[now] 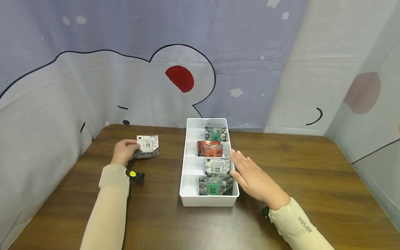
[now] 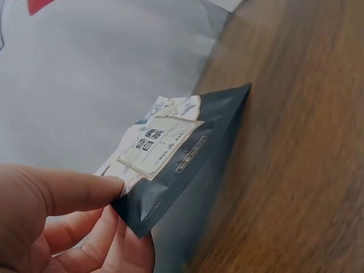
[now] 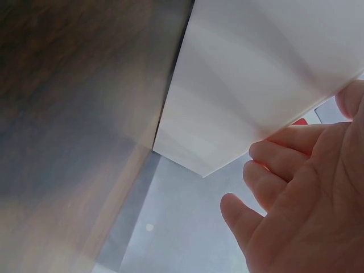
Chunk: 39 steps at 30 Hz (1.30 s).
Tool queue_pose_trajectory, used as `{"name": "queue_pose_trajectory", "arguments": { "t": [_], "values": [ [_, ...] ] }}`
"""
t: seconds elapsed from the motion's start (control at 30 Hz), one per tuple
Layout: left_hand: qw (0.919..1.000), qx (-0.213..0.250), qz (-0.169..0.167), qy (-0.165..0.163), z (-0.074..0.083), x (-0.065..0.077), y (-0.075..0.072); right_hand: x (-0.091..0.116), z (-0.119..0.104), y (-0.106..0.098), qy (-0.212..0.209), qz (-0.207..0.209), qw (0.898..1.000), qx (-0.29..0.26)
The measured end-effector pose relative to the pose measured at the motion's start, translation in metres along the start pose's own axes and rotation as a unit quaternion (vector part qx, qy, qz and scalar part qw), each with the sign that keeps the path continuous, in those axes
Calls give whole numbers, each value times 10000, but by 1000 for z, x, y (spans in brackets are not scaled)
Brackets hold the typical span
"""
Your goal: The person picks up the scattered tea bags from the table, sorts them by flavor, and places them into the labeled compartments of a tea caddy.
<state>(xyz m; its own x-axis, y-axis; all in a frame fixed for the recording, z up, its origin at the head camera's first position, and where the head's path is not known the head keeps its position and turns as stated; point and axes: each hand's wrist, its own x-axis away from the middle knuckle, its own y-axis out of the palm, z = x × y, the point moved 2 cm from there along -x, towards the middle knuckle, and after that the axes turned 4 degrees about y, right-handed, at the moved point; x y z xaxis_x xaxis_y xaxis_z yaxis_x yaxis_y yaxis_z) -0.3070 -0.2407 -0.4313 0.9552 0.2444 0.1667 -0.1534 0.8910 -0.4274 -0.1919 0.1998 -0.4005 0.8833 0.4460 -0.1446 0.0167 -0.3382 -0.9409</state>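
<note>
My left hand (image 1: 124,151) pinches a white and dark grey tea sachet (image 1: 148,146) by its left edge, thumb on the printed face. In the left wrist view the sachet (image 2: 165,153) is tilted, close over the wooden table. A white divided box (image 1: 207,201) stands at the middle of the table. My right hand (image 1: 254,175) lies along the box's right rim with straight fingers, fingertips at the edge. Inside the box are green sachets (image 1: 213,186) in the front compartment, then a white sachet (image 1: 217,166), red sachets (image 1: 210,149) and a dark green patterned sachet (image 1: 215,134) farther back.
The brown wooden table (image 1: 300,166) extends to both sides of the box. Behind it hangs a printed curtain (image 1: 243,69), close to the box's far end. The farthest compartment bears handwriting on its back wall.
</note>
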Motion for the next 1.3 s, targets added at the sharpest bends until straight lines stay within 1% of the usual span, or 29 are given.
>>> {"name": "queue_pose_trajectory", "arguments": {
  "t": [0.2, 0.3, 0.4, 0.6, 0.87, 0.97, 1.1, 1.2, 1.3],
  "values": [
    [9990, 410, -190, -49, 5, 9, 1, -1, 0, 0, -11, -8, 10000, -18],
    [9980, 559, -305, 3, 8, 12, 2, -1, 0, 0, -12, -15, 10000, -21],
    [9973, 612, -394, 113, 13, 17, 4, -2, 0, 0, -25, -19, 10000, -34],
    [9950, 664, -532, 516, 25, 28, 7, -1, -1, 0, -49, -19, 10000, -48],
    [9894, 717, -672, 1065, 43, 35, 12, 0, 0, 0, -38, 5, 10000, -47],
    [9874, 730, -689, 1225, 51, 40, 12, 1, 0, 0, -28, -2, 10000, -56],
    [9850, 636, -675, 1458, 64, 50, 14, 1, 0, 0, -3, -14, 10000, -62],
    [9811, 616, -678, 1702, 73, 57, 17, 1, 0, 0, 6, -7, 10000, -56],
    [9765, 720, -725, 1897, 80, 63, 21, 0, 0, 0, 9, -12, 10000, -71]
  ]
}}
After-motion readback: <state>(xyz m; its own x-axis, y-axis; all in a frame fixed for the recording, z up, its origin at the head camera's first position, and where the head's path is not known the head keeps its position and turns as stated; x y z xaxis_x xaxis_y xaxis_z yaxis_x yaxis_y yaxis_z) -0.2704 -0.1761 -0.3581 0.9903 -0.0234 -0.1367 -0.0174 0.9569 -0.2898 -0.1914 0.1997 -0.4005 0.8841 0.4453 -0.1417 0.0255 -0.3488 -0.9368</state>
